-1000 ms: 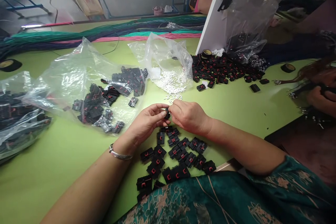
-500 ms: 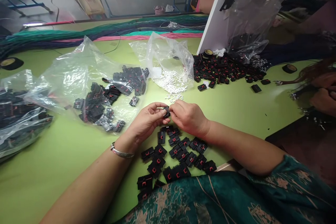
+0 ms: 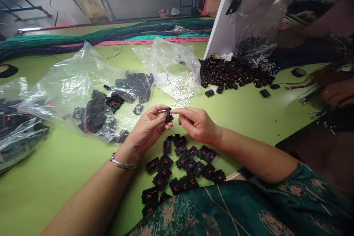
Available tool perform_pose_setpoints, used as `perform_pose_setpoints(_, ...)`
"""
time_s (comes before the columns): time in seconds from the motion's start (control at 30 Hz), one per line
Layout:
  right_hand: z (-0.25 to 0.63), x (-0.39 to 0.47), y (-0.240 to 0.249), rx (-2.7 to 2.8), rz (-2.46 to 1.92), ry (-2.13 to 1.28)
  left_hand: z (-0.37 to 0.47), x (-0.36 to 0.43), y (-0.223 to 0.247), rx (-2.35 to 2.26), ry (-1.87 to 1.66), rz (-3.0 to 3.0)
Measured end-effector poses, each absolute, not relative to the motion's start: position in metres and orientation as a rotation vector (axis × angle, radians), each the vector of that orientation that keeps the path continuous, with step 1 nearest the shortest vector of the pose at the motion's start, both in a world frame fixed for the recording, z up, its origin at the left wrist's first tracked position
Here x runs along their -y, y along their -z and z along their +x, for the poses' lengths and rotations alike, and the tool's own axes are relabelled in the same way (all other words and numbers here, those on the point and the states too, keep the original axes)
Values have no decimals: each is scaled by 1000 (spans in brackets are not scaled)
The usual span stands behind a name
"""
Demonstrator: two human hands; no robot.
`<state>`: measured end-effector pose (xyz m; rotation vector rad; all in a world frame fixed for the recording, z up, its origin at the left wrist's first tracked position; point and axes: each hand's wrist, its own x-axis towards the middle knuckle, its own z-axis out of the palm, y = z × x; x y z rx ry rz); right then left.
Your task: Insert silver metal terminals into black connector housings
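Observation:
Between the thumb and fingers of my left hand (image 3: 151,125) is a small black plastic connector housing (image 3: 167,115), held upright, with a white spot on its right side. My right hand (image 3: 198,123) has its index finger stretched out, the tip at that white spot. Its thumb is apart from the index finger and the other fingers are curled; I see nothing held there. Below both hands lies a loose group of black connector housings (image 3: 182,162) with red clips. Just beyond my hands, small white plugs (image 3: 179,88) spill from a clear plastic bag (image 3: 163,53).
A large clear bag (image 3: 66,77) of black housings spreads on the left, with another bag (image 3: 16,136) beside it. More housings (image 3: 229,73) are heaped by a white upright panel (image 3: 218,25). Bundled wires (image 3: 110,33) run along the back. A co-worker's hand (image 3: 336,92) is at far right.
My right index finger has straightened, and its thumb has come away from the housing. My left hand has turned the housing upright and shifted slightly left in view.

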<state>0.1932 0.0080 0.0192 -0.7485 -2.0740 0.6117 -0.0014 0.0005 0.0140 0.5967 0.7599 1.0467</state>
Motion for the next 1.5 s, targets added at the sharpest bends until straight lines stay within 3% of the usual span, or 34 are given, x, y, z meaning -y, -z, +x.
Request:
perform_pose_setpoints(0.17, 218, -36, -28, 1873, -1157, -741, -5, -4, -14, -836, -1082, 588)
perform_pose_setpoints(0.4, 224, -48, -17, 2339, -1555, -517, -5, -6, -6, -894, -1065, 590)
perform_pose_setpoints(0.77, 208, -48, -3, 2378, -1648, -318, -4, -5, -7, -902, -1041, 604)
perform_pose_setpoints(1.5, 195, -39, -5, 2466, -1677, -320, -3, -5, -6, -884, -1031, 594)
